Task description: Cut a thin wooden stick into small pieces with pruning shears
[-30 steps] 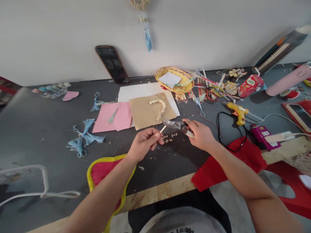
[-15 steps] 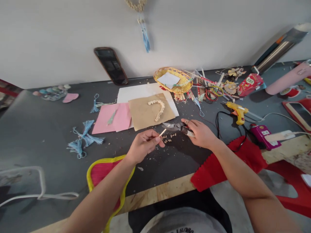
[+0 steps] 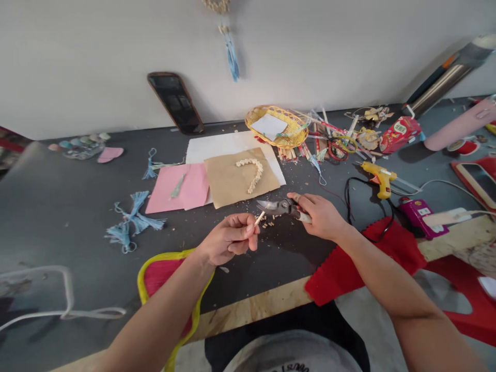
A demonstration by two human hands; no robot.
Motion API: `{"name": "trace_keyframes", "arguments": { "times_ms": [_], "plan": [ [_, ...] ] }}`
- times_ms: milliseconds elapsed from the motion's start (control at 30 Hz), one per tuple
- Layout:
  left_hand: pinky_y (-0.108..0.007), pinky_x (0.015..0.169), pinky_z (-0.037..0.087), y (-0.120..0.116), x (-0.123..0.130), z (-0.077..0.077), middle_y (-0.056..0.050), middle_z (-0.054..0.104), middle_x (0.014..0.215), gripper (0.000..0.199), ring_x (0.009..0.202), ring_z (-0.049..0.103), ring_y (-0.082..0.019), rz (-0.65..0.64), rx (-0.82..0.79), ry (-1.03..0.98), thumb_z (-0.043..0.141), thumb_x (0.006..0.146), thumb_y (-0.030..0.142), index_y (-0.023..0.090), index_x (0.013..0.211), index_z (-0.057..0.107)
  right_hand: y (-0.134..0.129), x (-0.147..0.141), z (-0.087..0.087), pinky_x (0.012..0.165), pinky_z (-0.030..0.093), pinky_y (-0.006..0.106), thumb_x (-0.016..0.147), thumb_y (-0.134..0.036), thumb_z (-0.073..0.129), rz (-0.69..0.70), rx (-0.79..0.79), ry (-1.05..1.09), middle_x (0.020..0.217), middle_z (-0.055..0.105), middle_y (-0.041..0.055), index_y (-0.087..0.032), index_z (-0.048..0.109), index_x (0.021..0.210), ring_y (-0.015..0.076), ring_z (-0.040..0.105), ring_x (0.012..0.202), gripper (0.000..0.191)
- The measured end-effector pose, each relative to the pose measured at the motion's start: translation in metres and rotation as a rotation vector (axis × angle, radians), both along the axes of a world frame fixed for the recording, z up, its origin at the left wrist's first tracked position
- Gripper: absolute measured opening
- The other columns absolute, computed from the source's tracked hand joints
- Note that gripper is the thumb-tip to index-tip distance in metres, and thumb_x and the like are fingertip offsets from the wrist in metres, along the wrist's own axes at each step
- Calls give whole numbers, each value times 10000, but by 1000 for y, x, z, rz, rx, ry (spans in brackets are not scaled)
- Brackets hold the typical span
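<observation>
A thin pale wooden stick (image 3: 260,217) is pinched between the thumb and fingers of my left hand (image 3: 234,235). My right hand (image 3: 320,216) is closed round the handles of pruning shears (image 3: 279,206). The shears' blades point left and lie at the stick's upper end; whether they touch it I cannot tell. Short cut stick pieces (image 3: 270,222) are scattered on the dark table beneath. Just beyond, a curved chain of small pale pieces (image 3: 256,175) rests on brown paper (image 3: 222,178).
Pink paper (image 3: 163,194) and blue tassels (image 3: 135,217) lie left. A phone (image 3: 176,103) leans on the wall beside a yellow basket (image 3: 298,138). Scissors (image 3: 338,150), a yellow glue gun (image 3: 382,178) with its cord, and red cloth (image 3: 341,276) are on the right.
My left hand has turned a little and dropped slightly, tilting the stick more upright. The shears have shifted slightly left and down, still in my right hand.
</observation>
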State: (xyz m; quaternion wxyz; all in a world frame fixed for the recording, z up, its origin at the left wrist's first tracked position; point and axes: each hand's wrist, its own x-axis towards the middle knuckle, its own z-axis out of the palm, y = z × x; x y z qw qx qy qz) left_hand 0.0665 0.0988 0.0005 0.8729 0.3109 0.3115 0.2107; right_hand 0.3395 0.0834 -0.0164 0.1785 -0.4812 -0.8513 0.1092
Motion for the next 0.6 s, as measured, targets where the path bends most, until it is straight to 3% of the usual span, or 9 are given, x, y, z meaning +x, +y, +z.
{"name": "trace_keyframes", "arguments": {
  "times_ms": [133,300,367,433,600],
  "plan": [
    [-153,337,147,0,3,0,-51,684,565,294,312,287,-5,70,89,56,808,700,341,124,716,611,-4,-4,2,790,497,349,872,-181,465,-90,-2,-49,1039,676,103,-169,462,1356,236,633,891,484],
    [-171,429,326,-4,11,-4,-52,725,733,239,443,466,-46,368,546,398,699,818,361,136,801,622,0,-5,-2,839,498,389,844,-180,500,-156,-13,-67,1096,661,129,-153,446,1363,266,625,959,523],
    [-182,439,348,-5,11,-4,-54,730,752,219,444,464,-49,390,631,460,678,832,347,141,790,616,2,-4,-4,860,496,416,838,-182,506,-137,-16,-57,1118,650,138,-150,416,1389,281,617,992,559],
    [-179,403,303,-7,10,-3,-54,723,710,241,400,397,-36,350,580,400,683,823,358,139,762,603,2,-1,-4,875,493,436,832,-186,514,-91,-32,-37,1142,639,143,-156,386,1410,290,604,1030,593],
    [-152,344,140,-8,8,4,-45,676,567,298,338,264,-5,196,247,140,768,750,358,129,715,580,3,4,-1,897,486,450,801,-164,509,3,-62,13,1225,607,157,-164,366,1428,305,565,1126,643]
  ]
}}
